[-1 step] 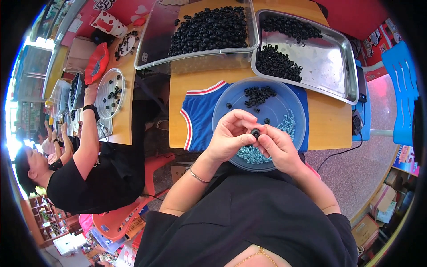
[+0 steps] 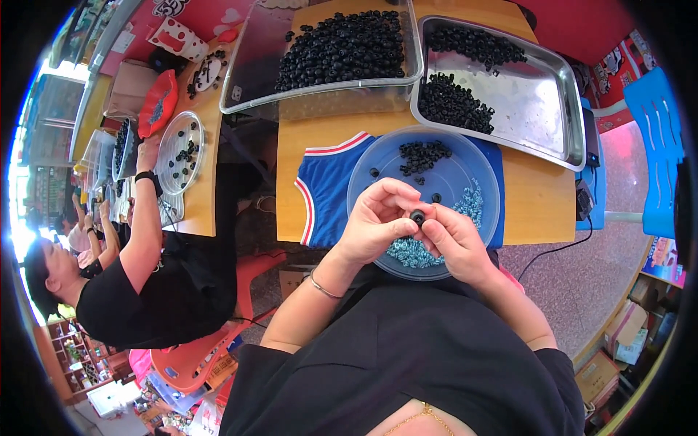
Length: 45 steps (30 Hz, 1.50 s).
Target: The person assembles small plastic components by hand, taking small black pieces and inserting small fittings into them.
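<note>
My left hand and my right hand meet over a round, clear plastic tub. Between their fingertips both pinch one small, round black part with a dark hole in its end. Below them in the tub lie a pile of little black pieces, a heap of pale blue ring-like pieces and a few loose round black parts. My fingers hide some of the tub's middle. Under the tub is a blue cloth with red and white trim.
Behind the tub stand a large clear bin of round black parts and a metal tray with two piles of black pieces. A co-worker sits at another table on the left. A blue chair is at the right, near a black cable.
</note>
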Tool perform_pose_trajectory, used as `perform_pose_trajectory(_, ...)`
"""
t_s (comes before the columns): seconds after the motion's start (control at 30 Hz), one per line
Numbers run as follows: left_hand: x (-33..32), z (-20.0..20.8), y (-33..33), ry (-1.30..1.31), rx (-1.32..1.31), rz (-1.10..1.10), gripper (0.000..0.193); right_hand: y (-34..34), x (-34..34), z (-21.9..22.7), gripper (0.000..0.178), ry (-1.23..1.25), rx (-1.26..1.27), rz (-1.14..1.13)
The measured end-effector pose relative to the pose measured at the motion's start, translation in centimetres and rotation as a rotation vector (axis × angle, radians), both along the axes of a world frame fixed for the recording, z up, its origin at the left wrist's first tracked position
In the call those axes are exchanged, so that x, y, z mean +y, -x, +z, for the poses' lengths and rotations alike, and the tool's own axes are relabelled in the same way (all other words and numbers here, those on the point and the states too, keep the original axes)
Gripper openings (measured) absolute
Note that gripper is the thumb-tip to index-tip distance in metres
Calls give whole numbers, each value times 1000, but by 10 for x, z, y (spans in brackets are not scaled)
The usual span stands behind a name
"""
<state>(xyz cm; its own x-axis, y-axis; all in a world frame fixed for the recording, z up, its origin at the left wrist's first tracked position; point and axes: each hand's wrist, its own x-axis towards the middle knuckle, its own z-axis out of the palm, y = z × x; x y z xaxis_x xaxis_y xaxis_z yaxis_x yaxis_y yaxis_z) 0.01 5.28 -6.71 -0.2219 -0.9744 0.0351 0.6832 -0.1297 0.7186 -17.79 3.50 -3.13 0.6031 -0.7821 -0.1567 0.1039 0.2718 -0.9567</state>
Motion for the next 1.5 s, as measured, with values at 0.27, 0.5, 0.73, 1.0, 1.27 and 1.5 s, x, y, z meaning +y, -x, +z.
perform_pose_trajectory(0.27, -2, 2, 1, 14, 19, -18, 42, 5, -2, -7, 21, 340, 166, -98)
perform_pose_trajectory(0.5, -6, 6, -5, 12, -84, -86, 58, 2, -6, 6, 45, 648, 292, -219)
perform_pose_trajectory(0.73, -21, 28, -14, -157, -150, -385, 67, 7, -9, -2, 32, 860, 306, -159)
perform_pose_trajectory(1.0, -105, 95, -48, 430, -937, 262, 23, 24, -36, 7, 39, 636, 405, -261)
perform_pose_trajectory(1.27, -121, 97, -61, 857, -1630, 746, 24, 35, -41, -7, 13, 700, 660, -86)
perform_pose_trajectory(1.5, -46, 46, -31, 700, -1694, -6, 23, 24, -39, -19, 12, 875, 711, 47)
